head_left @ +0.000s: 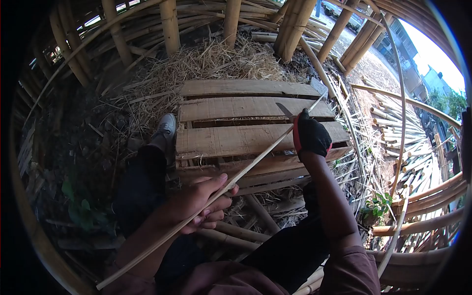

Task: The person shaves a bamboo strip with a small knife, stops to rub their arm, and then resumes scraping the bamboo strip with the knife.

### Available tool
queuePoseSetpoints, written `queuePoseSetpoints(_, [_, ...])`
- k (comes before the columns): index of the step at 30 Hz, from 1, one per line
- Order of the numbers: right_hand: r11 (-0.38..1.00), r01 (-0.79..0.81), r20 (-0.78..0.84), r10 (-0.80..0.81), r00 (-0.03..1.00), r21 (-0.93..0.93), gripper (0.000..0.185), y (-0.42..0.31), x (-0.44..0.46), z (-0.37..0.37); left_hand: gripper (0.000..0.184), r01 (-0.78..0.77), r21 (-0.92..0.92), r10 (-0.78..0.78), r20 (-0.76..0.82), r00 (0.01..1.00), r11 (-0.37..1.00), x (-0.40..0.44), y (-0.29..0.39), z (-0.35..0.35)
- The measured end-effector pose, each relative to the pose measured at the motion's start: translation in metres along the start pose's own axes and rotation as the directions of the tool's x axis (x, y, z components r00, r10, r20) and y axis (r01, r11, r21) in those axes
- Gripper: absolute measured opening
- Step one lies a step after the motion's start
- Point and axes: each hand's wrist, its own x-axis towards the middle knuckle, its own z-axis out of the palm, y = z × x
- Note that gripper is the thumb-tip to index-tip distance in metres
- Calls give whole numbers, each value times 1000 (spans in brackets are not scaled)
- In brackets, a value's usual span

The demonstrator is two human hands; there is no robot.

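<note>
A long, thin bamboo strip (pixel 258 160) runs slantwise from the lower left to the upper right, over a wooden slatted crate or pallet (pixel 221 137). My bare left hand (pixel 206 199) is closed around the strip's nearer half, fingers curled under and thumb along it. My right hand (pixel 313 133), in a black and red glove, is closed on a knife (pixel 284 109). The knife's dark blade points up and left, above the slats. Beside the blade the strip passes at the gloved fingers; its far tip shows beyond them. The knife's handle is hidden in the glove.
Dry shavings (pixel 221 61) are heaped behind the crate. Upright bamboo poles (pixel 169 27) stand at the back. At right lies a stack of cut bamboo (pixel 403 132), with bent bamboo lengths nearby. My shoe (pixel 167 125) is left of the crate.
</note>
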Motion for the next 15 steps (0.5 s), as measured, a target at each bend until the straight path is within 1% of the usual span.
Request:
queuePoseSetpoints(1, [999,14,-25,-15,1000,-35,40,0,-2,1,37,3,-2,-3,4,1000,1000,0,0,1])
queuePoseSetpoints(5, [998,40,-63,-42,997,-39,39,4,-7,8,36,12,14,-12,2,1000,1000,-1,0,5])
queuePoseSetpoints(7, [993,114,-6,-114,994,30,37,-13,-28,-5,36,23,-13,-23,3,1000,1000,4,-1,0])
queuePoseSetpoints(8, [987,160,-22,-159,987,29,36,-20,-39,-10,36,34,-41,-34,2,999,999,7,-2,-2])
queuePoseSetpoints(9, [987,156,-19,-156,988,32,36,-22,-46,-13,36,38,-39,-38,1,999,999,8,-4,-2])
queuePoseSetpoints(11, [973,231,-24,-230,973,29,38,-24,-55,-15,36,23,-79,-21,25,999,997,10,-5,-2])
queuePoseSetpoints(12, [967,254,-10,-254,967,28,42,-18,-52,-14,36,23,-75,-22,21,1000,997,11,-6,0])
queuePoseSetpoints(13, [967,252,-12,-252,968,33,42,-13,-43,-13,36,27,-71,-25,25,999,997,13,-6,4])
queuePoseSetpoints(15, [993,22,108,-35,994,117,48,0,-17,-8,36,34,-67,-33,26,999,997,14,-7,5])
